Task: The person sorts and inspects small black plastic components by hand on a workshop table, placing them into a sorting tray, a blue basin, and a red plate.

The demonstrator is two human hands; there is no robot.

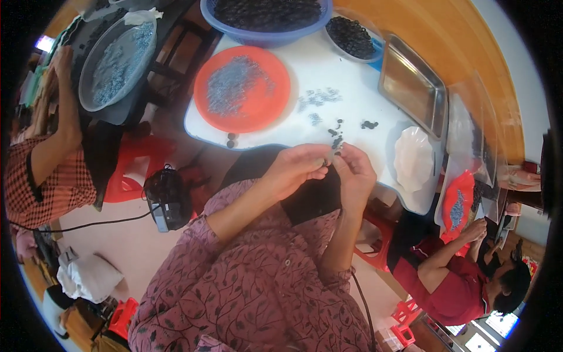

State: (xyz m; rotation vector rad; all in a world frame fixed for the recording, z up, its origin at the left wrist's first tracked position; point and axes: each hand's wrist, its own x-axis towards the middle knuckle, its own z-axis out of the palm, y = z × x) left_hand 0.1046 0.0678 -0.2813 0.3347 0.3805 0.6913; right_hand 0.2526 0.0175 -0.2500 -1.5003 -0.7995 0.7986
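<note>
My left hand (298, 168) and my right hand (356, 171) meet at the near edge of the white table (346, 82). Both are closed, thumbs and fingertips pinching at something small between them; its kind is too small to tell. Just beyond my fingertips lie small round black pieces (337, 141), and a few more black pieces (369, 125) sit to the right. Farther back, small clear greyish pieces (319, 97) are spread in loose rows. Left of them stands a red-orange plate (275, 111) with a heap of similar clear pieces (231, 82).
A blue basket (264, 38) of black pieces and a smaller bowl (375, 56) stand at the back. A metal tray (437, 111) and white scalloped dish (412, 158) are on the right. Co-workers sit left (53, 170) and right (448, 287).
</note>
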